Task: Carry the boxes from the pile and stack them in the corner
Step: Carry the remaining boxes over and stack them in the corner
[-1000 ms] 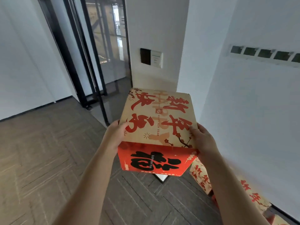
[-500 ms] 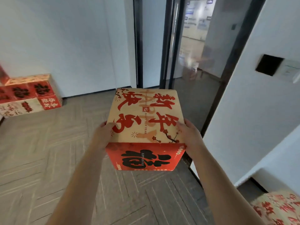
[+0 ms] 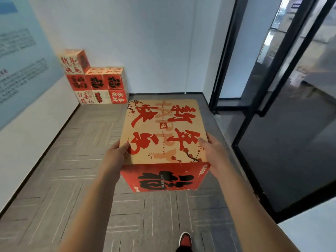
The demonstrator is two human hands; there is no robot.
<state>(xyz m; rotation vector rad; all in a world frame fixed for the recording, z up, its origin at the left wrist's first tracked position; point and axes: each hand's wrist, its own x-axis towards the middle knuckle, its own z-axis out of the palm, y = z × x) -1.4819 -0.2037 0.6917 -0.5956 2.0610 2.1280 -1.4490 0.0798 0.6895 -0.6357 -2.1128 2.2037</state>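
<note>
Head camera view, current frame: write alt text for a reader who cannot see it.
A person's left hand and right hand grip opposite sides of a red and tan printed box, carried above a grey floor. Ahead, a stack of similar boxes sits in the corner; glass doors stand to the right.

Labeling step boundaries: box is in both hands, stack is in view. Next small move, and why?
Probably keep walking forward toward the corner stack. The carried box is clamped between the left hand and right hand, well above the floor, and open carpet lies between it and the stack.
</note>
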